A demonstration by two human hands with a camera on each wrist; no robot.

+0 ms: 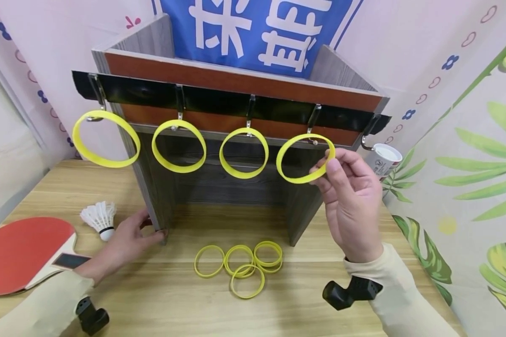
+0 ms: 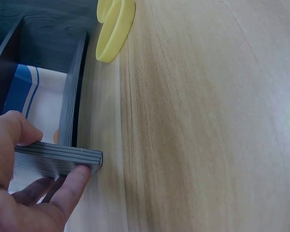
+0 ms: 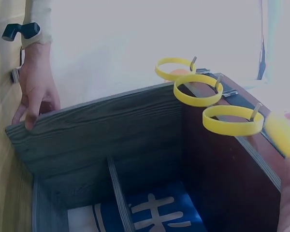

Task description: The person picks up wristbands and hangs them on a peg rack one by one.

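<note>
My right hand (image 1: 354, 201) pinches a yellow wristband (image 1: 297, 179) by its right side, between thumb and fingers. The band's upper edge is at the tip of the fourth hook (image 1: 314, 119) on a black strip (image 1: 219, 103). Three more bands hang from the hooks to its left: the leftmost (image 1: 105, 164), the second (image 1: 178, 169) and the third (image 1: 243, 175). Low on the grey wooden shelf unit, my left hand (image 1: 124, 243) grips the left side panel (image 2: 63, 157), thumb on one face and fingers on the other.
Several yellow bands (image 1: 248, 296) lie overlapping on the wooden table (image 1: 185, 309) before the shelf. A red table-tennis bat (image 1: 29, 248) and a shuttlecock (image 1: 99, 217) lie at the left. One hook (image 1: 367, 142) at the right end holds no band; a white cup (image 1: 383, 159) stands behind it.
</note>
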